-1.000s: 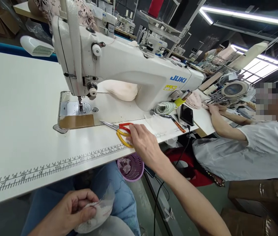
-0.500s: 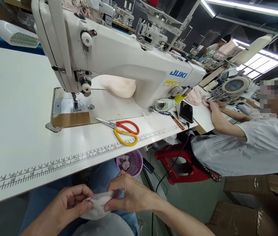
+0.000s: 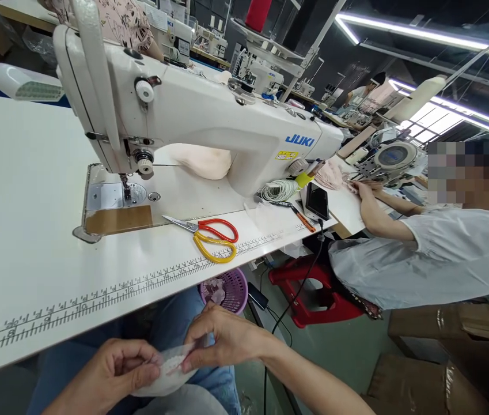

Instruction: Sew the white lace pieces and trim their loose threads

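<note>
A white surface (image 3: 23,190) printed with a ruler scale fills the left of a sewing workshop, its near edge sloping up to the right above a seated person's lap. Below that edge, the left hand (image 3: 114,366) reaches in from the lower left, fingers curled and thumb pointing right, its grip clamped on the left end of a translucent white piece (image 3: 170,374). The piece lies over the lap, directly between the two grips, its long axis rising slightly to the right, about equally near each hand. Above, a white sewing machine (image 3: 201,109) stands on the surface, with red-and-yellow scissors (image 3: 193,227) lying open before it, untouched. The right hand (image 3: 224,334) comes in from the lower right, wrist bent, fingertips toward the left, thumb and fingers pinched together on the piece's right end. Just beyond it sits a purple basket (image 3: 234,289); at far right, a co-worker in a pale sleeve (image 3: 464,248) bends over another machine.
</note>
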`<state>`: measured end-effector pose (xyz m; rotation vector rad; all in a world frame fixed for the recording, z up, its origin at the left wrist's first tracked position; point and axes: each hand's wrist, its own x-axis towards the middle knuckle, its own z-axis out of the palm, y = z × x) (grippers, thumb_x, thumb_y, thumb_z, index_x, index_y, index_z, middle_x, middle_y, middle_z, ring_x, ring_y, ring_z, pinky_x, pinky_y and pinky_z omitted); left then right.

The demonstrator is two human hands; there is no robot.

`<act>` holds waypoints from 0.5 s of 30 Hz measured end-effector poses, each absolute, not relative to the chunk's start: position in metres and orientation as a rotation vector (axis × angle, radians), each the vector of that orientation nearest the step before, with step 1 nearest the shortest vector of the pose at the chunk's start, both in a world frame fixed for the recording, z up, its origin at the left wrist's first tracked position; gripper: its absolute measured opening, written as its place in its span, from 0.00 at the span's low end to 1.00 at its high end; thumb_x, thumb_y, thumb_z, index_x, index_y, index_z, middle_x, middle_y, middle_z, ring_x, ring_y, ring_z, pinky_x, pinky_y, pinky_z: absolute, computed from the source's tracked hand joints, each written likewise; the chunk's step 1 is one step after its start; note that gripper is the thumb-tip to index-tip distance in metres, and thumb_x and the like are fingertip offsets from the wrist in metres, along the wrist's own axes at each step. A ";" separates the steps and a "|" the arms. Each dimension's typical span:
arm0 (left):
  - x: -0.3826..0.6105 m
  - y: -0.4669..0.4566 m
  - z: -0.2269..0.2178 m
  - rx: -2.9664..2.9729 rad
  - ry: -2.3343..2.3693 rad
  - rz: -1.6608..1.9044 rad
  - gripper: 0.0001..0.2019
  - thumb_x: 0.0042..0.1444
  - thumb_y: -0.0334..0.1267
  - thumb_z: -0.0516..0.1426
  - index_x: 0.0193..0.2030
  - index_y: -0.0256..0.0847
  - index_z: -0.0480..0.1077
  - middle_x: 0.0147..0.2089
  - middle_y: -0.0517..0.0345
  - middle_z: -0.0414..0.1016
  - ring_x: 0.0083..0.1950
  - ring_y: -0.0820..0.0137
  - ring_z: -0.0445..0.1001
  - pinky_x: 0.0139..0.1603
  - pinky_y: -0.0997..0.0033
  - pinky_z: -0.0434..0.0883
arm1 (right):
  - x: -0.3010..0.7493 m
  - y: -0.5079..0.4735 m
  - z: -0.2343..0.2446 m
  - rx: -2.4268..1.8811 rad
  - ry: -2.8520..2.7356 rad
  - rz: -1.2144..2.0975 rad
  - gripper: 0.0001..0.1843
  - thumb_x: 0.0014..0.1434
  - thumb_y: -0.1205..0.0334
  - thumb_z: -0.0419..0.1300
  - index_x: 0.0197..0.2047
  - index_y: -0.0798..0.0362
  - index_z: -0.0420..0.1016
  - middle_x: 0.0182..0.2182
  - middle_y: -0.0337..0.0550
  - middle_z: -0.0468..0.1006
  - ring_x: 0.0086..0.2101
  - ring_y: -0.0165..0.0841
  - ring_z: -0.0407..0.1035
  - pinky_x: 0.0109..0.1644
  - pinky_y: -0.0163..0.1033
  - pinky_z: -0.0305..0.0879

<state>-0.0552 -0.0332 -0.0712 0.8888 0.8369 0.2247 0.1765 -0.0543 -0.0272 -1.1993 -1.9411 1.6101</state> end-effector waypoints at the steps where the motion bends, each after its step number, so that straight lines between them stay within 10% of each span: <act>1: -0.057 -0.034 -0.072 0.891 0.841 0.225 0.22 0.37 0.58 0.69 0.26 0.38 0.79 0.22 0.59 0.75 0.25 0.73 0.66 0.28 0.77 0.61 | 0.176 -0.054 -0.028 -1.197 -1.949 1.617 0.25 0.53 0.42 0.62 0.32 0.60 0.78 0.23 0.39 0.75 0.25 0.27 0.69 0.30 0.28 0.62; 15: -0.050 -0.025 -0.062 1.080 0.796 0.046 0.18 0.47 0.52 0.63 0.31 0.36 0.78 0.23 0.60 0.72 0.26 0.72 0.63 0.27 0.76 0.56 | 0.169 -0.043 -0.029 -1.181 -2.196 1.512 0.09 0.56 0.60 0.65 0.34 0.58 0.78 0.21 0.34 0.72 0.24 0.24 0.66 0.32 0.27 0.60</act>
